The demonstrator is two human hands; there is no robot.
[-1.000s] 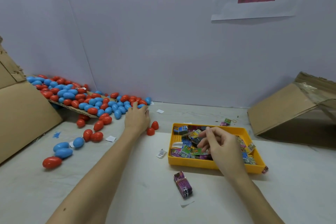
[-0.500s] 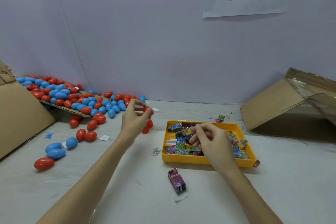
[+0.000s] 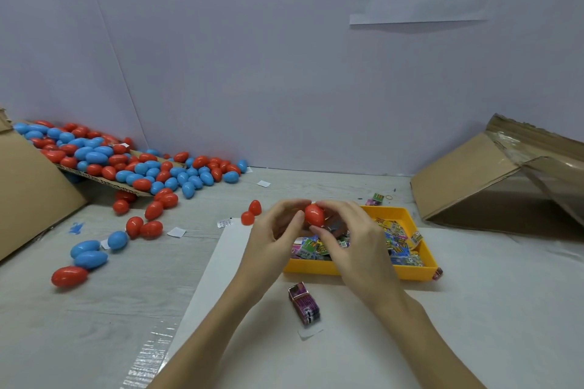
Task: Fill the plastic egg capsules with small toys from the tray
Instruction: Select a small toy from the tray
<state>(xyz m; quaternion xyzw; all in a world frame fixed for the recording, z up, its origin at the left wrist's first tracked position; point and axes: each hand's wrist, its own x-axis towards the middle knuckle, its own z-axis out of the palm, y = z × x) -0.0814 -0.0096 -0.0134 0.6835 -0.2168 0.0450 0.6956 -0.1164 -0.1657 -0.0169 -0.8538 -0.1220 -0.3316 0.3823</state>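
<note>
A red egg capsule (image 3: pixel 314 215) is held up over the left end of the yellow tray (image 3: pixel 363 271). My left hand (image 3: pixel 275 234) and my right hand (image 3: pixel 350 234) both pinch it with fingertips and thumbs, meeting around it. The tray holds several small colourful toy packets (image 3: pixel 398 246). Whether my right hand also carries a toy is hidden by its fingers. A big pile of red and blue egg capsules (image 3: pixel 126 164) lies on a cardboard flap at the back left.
Loose eggs (image 3: pixel 91 257) are scattered on the table to the left; two red half shells (image 3: pixel 251 213) lie near the tray. A purple toy box (image 3: pixel 304 303) lies in front of the tray. Cardboard boxes stand at the far left (image 3: pixel 28 193) and right (image 3: pixel 493 180).
My left hand picked a red egg from the pile's edge and carried it right. My right hand left the tray's toys and rose to meet it; both now hold the egg.
</note>
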